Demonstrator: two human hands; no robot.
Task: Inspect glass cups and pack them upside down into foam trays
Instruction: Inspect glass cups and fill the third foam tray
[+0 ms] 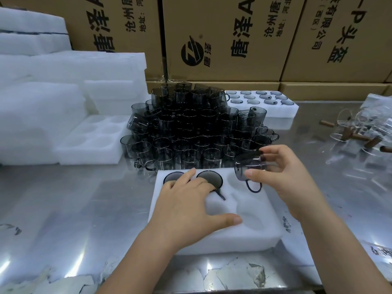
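You're mid-pack: R hand [282, 172] pinches a glass cup [250, 166], tilted, over the far-right pocket of the near foam tray [265, 225]. L hand [191, 204] lies spread across two packed cups [210, 178]. Next: turn it rim-down, seat handle in slot.

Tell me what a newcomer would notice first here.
A big pile of smoky glass cups stands mid-scene, behind the near foam tray. The right hand holds one cup over the tray's back right pocket, while the left hand lies flat across the tray. Printed cardboard boxes wall the back.
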